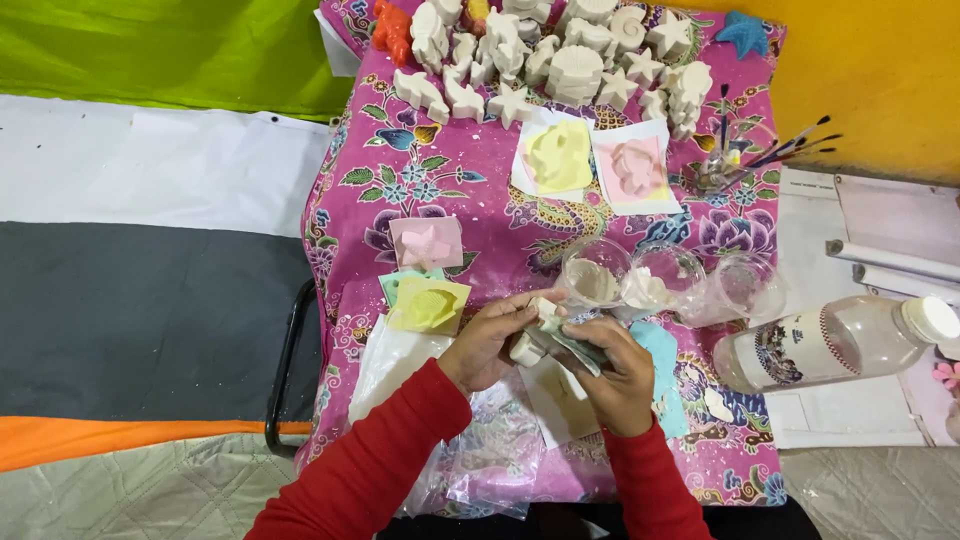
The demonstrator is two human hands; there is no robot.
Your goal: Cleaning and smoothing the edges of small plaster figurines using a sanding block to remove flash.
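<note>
While the left hand and right hand close together around a small white plaster piece in a pale mould, they work above the near edge of the pink floral tablecloth, just before three clear cups.

A small table under a pink floral cloth bears white plaster figures, coloured moulds and clear cups.

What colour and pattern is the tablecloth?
Magenta tablecloth with a multicoloured floral print, seen best in the head view.
</note>
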